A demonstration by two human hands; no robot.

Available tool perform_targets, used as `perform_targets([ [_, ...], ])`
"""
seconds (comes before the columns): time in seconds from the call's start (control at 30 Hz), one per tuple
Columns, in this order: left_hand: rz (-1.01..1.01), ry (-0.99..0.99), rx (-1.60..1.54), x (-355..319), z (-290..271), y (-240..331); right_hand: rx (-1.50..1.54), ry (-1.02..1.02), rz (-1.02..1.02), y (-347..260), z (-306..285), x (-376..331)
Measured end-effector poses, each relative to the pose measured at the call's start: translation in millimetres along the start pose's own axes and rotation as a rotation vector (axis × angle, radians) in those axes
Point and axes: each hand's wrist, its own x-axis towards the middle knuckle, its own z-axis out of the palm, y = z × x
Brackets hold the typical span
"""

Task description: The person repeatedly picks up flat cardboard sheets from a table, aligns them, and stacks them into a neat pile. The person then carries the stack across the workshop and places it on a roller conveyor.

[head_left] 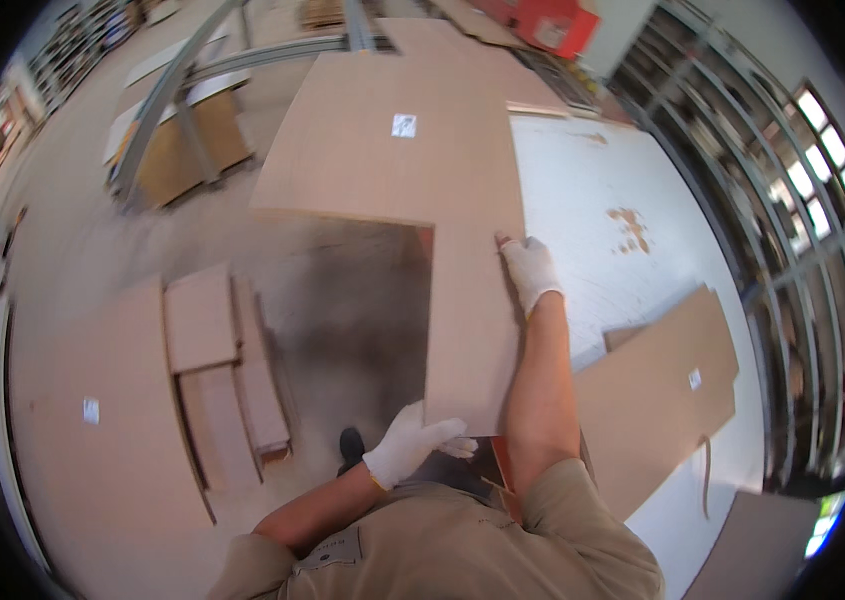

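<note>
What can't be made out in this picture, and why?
Head view:
Underside of the L-shaped panel: faces away.
Right hand: some fingers hidden, by its own back or the panel.
Print on the white label: too small.
Contents of the right-side shelving: blurred.
Lower-right brown panel: cut off by the fisheye rim.

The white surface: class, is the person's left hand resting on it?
No, the left hand grips the near end of the wooden panel, left of the white surface.
</note>
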Motion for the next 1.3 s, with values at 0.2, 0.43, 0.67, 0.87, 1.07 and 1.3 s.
perform_targets([
  [0.2, 0.289, 0.095, 0.001, -47.6, 1.5, 13.0, 0.058, -0.175, -0.311, -71.0, 56.1, -5.1],
  [0.43, 0.565, 0.429, -0.158, -99.9, 15.9, 9.0, -0.045, -0.578, -0.662, -191.3, 176.8, -106.2],
  [0.67, 0.832, 0.701, -0.381, -128.4, 0.3, -1.5, -0.369, -0.909, -0.861, -233.3, 309.3, -206.6],
  [0.87, 0.854, 0.744, -0.477, -144.1, -17.6, 11.0, -0.542, -1.040, -0.986, -250.8, 367.0, -268.4],
  [1.07, 0.711, 0.753, 0.117, -132.8, -60.6, 47.9, -0.631, -1.089, -1.217, -283.3, 388.0, -241.4],
  [1.3, -0.133, 0.478, 0.555, -145.5, -31.7, 98.6, -0.451, -0.650, -1.722, -123.4, 275.3, -174.6],
])
